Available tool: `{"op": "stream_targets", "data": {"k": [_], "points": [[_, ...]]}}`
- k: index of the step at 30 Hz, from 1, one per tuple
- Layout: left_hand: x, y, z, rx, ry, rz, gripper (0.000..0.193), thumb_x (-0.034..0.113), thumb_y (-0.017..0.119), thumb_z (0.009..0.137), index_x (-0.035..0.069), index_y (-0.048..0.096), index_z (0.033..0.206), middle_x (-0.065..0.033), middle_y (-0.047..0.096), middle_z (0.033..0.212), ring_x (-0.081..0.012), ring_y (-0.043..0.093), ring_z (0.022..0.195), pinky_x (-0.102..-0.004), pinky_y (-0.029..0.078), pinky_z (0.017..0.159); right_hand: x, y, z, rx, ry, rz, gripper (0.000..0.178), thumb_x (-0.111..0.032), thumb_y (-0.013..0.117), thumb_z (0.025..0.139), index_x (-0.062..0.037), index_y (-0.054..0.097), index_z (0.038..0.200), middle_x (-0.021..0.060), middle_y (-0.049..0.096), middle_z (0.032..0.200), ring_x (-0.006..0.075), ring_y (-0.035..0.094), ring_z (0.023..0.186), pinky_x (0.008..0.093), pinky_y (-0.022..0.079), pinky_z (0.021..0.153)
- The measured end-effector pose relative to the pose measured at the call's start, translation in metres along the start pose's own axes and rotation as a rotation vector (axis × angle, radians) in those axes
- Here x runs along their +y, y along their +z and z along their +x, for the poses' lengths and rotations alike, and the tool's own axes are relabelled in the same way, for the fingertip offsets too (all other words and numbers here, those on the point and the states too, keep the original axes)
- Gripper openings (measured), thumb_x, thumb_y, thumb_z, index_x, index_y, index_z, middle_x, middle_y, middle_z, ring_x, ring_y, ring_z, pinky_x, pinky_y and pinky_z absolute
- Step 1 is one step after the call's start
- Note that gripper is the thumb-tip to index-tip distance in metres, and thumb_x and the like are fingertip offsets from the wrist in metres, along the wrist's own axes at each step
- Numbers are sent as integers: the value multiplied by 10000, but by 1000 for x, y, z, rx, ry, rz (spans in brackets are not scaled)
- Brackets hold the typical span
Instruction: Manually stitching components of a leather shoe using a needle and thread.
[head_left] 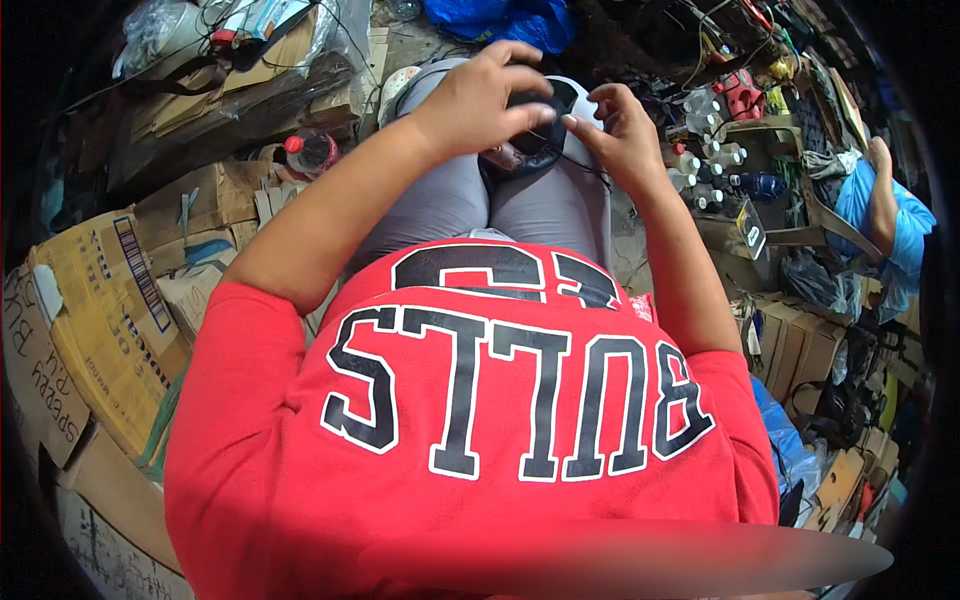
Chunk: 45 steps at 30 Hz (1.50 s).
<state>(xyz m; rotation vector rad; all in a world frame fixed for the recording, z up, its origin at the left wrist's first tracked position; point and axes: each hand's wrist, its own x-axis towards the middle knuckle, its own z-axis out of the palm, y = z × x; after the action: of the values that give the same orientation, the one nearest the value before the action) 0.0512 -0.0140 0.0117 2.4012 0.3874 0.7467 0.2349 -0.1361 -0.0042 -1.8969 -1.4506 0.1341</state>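
A black, shoe-like item (523, 160) with a glossy brownish part rests between my thighs, partly covered by my hands. Over its left side is my left hand (492, 98), fingers bent and spread, the thumb apart from them near the dark material. Just to the right my right hand (625, 135) is raised, fingers curled, with a gap between thumb and forefinger. A thin dark cord or thread (585, 168) runs from the item toward the right wrist. Nothing can be made out between the fingers of either hand.
A red-capped bottle (308, 152) stands left of my legs. Flattened cardboard boxes (105, 325) lie at the left. Several small bottles (708, 165) stand at the right, before a person in a blue garment (880, 215). A blue plastic sheet (505, 22) lies ahead.
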Motion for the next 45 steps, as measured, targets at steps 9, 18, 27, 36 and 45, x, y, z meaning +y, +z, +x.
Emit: {"op": "stream_targets", "data": {"k": [9,18,27,36,45], "points": [[-27,56,37,-380,-119,-133,390,245,734,717,38,570,1006,-151,592,997,-279,569,936,-347,448,819,-19,-25,-18,-661,275,191,208,-147,585,869,16,557,742,-67,428,633,30,366,606,228,317,509],[-36,42,49,-599,-222,-446,265,199,740,731,30,618,895,-19,632,819,-108,549,804,-273,439,770,-13,-58,-33,-346,174,502,188,-172,661,853,-3,661,935,-5,549,748,68,487,668,229,409,599],[-34,23,55,-749,-261,-438,285,132,685,770,58,682,1046,-63,672,987,-152,594,933,-289,427,895,-18,-35,-20,-444,119,48,170,-108,636,807,-112,709,960,101,587,798,231,603,705,312,475,640],[-34,22,53,-735,-268,-462,252,125,676,776,60,687,1019,-54,669,958,-141,599,890,-289,445,866,-31,-33,-10,-474,68,-118,204,-96,629,751,-109,713,936,119,603,783,268,615,722,340,495,661],[-44,27,53,-764,-150,-548,283,87,692,746,49,647,1023,-41,651,926,-137,590,878,-288,459,835,23,-23,-10,-630,276,443,202,-9,614,837,-54,688,1019,-18,492,886,75,512,859,213,439,772]]}}
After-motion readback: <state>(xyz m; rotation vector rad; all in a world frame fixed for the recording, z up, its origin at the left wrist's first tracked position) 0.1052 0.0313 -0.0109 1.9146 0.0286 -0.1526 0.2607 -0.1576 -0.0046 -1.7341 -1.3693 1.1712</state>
